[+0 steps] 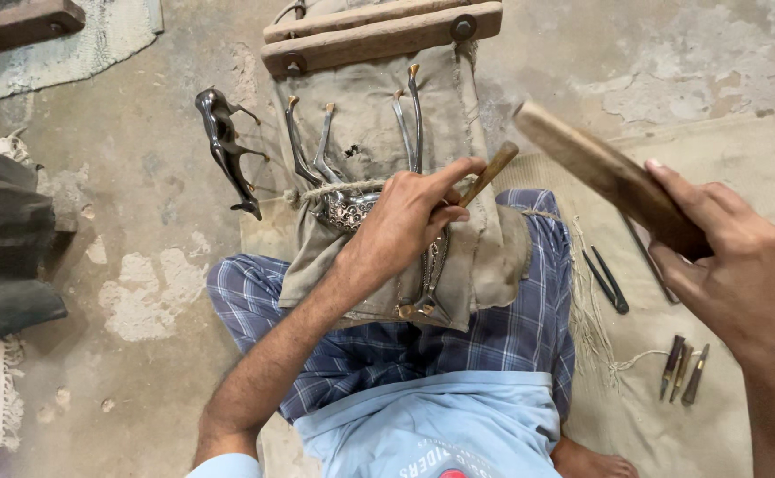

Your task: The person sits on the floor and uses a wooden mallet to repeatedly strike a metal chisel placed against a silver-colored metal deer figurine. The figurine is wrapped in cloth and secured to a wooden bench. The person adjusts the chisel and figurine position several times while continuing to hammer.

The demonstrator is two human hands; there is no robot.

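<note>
My left hand (410, 217) grips a thin wooden-handled chisel (490, 171), its tip hidden against a shiny metal animal figure (352, 208). The figure lies on its back on a cloth-covered block (379, 106), tied down with cord, its thin legs pointing up and away from me. My right hand (728, 257) is raised at the right, shut on a flat wooden mallet (600, 168) that slants up to the left above the chisel's end. My legs in blue checked cloth sit under the block.
A second dark metal animal figure (226, 146) lies on the concrete floor to the left. Small pliers (607, 281) and several short chisels (683, 369) rest on the mat at right. Wooden bars (379, 35) clamp the cloth at the top.
</note>
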